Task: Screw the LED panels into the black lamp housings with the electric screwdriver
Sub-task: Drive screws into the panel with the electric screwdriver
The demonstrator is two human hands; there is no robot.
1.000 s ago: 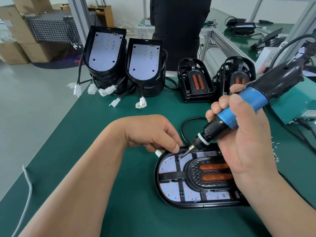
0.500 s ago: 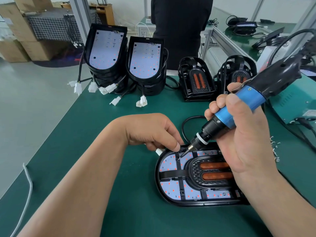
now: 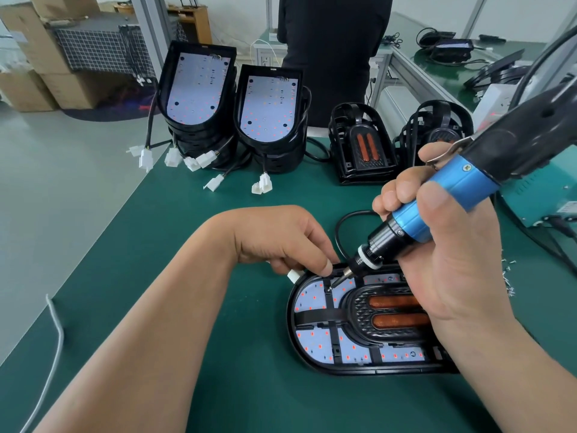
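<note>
cardboard boxes (image 3: 28,92) far left | person in black (image 3: 331,42) at back | white cable (image 3: 61,332) near left

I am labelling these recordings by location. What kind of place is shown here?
Probably an assembly bench in a lamp factory or workshop. Stacks of black lamp housings stand on the green work mat, the right hand grips a corded electric screwdriver, and cardboard boxes sit on the floor behind.
</note>
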